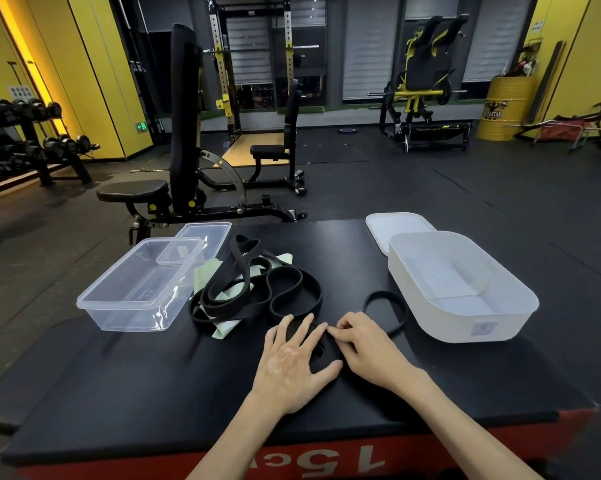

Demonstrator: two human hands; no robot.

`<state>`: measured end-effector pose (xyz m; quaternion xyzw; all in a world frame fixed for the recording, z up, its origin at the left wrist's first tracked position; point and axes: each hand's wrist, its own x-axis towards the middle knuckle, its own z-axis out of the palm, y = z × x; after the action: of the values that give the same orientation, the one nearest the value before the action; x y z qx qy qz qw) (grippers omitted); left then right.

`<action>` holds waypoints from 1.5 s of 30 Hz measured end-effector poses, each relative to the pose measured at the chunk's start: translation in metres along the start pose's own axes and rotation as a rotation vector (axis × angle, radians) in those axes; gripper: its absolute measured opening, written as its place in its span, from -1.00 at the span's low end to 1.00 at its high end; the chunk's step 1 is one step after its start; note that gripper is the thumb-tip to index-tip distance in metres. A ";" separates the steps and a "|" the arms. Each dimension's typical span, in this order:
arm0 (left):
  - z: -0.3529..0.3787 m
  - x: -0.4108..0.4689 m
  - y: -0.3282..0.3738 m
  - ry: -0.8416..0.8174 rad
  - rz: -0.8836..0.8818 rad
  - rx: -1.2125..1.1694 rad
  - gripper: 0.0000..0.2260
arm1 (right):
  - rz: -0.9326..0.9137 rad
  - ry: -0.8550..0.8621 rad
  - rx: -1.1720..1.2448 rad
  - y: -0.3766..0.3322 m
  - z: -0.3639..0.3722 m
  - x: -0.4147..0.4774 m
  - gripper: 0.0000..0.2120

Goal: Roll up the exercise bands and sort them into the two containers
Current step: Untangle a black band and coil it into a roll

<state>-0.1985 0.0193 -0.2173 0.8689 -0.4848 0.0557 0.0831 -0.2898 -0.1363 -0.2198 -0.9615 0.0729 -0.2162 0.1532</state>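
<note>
The left hand (292, 365) lies flat with fingers spread, pressing down on a partly coiled black band (321, 356) at lower centre of the frame. The right hand (365, 344) meets it from the right, fingers curled and pinching the band's edge close to the left fingertips. A loose loop (384, 308) trails off to the right of the hands, just beside the white container (465, 327); it looks like the unrolled remainder of the same band, though the join is hidden under the right hand.

The job appears to be at its beginning. The clear container (94, 303) at centre left and the white container at centre right both look empty, with the clear lid (209, 233) and the white lid (392, 225) lying behind them. No finished roll is visible anywhere on the black table (153, 375). A tangled pile (285, 289) of black bands mixed with pale green bands (205, 278) sits between the two containers, unrolled. So this first coil needs finishing and placing, and the whole pile is left to roll and sort.
</note>
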 end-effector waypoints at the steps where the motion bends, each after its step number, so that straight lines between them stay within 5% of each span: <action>1: 0.000 0.001 0.000 -0.010 0.002 -0.014 -0.29 | 0.008 -0.003 -0.018 0.003 -0.003 -0.002 -0.70; 13: -0.001 0.007 0.020 -0.102 -0.174 -0.008 -0.16 | 0.063 0.086 0.000 0.002 -0.001 -0.007 -0.77; 20: -0.014 0.007 -0.005 -0.292 0.061 -0.093 -0.38 | 0.052 -0.001 0.018 0.008 -0.010 -0.009 -0.71; 26: -0.008 0.006 -0.002 -0.228 0.093 0.035 -0.43 | 0.024 -0.021 -0.035 0.018 -0.019 -0.012 -0.73; 33: 0.008 0.008 0.023 -0.107 -0.102 0.051 0.04 | 0.049 0.080 -0.071 0.015 -0.007 -0.013 -0.79; 39: -0.012 0.018 -0.007 -0.140 0.097 0.044 -0.26 | 0.018 0.042 -0.047 0.026 -0.013 -0.016 -0.74; 45: -0.009 0.024 -0.025 -0.189 0.271 -0.009 -0.33 | -0.021 -0.015 -0.047 0.025 -0.019 -0.014 -0.73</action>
<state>-0.1650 0.0142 -0.2070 0.7964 -0.6036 -0.0179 0.0328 -0.3128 -0.1616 -0.2174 -0.9671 0.0667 -0.2088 0.1290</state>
